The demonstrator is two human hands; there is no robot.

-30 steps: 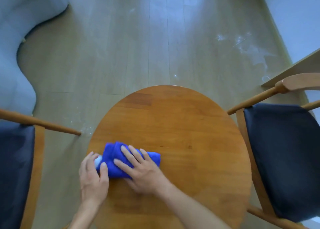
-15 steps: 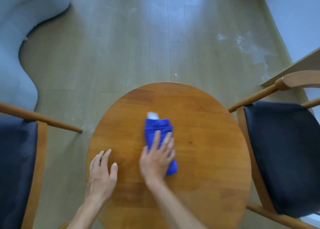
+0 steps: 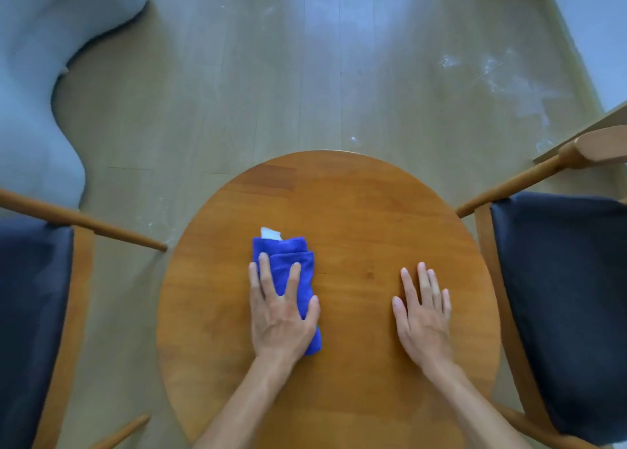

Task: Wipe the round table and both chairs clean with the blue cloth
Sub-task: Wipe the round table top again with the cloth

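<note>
on the left half of the round tabletop (image 3: 356, 211) we have the blue cloth (image 3: 288, 262), folded into a long pad so it gives a thick, even wiping face. our left hand (image 3: 281, 316) lies flat on it, fingers (image 3: 264, 269) spread wide and pressing down rather than curled around anything; the thumb hooks the cloth's right edge, which we judge keeps the pad from sliding out as it is pushed. a small white tag (image 3: 270, 233) pokes out at the far end of the cloth, beyond our fingertips.

our right hand (image 3: 422, 316) rests palm down on the bare wood, well apart from the cloth, fingers extended and holding nothing. we think it is there as a brace, steadying the light tabletop and our own weight while the other hand scrubs.

the left chair (image 3: 30, 313) and the right chair (image 3: 559, 296) stand close against either side of the tabletop, dark seat cushions facing up, wooden arms reaching toward the rim. neither is being touched, so by our reading the tabletop is the step in hand and both chairs are yet to be wiped. the far part of the wood is beyond the cloth, so the pad probably needs to travel forward and across next. whitish smears show on the floor (image 3: 237, 92) beyond.
</note>
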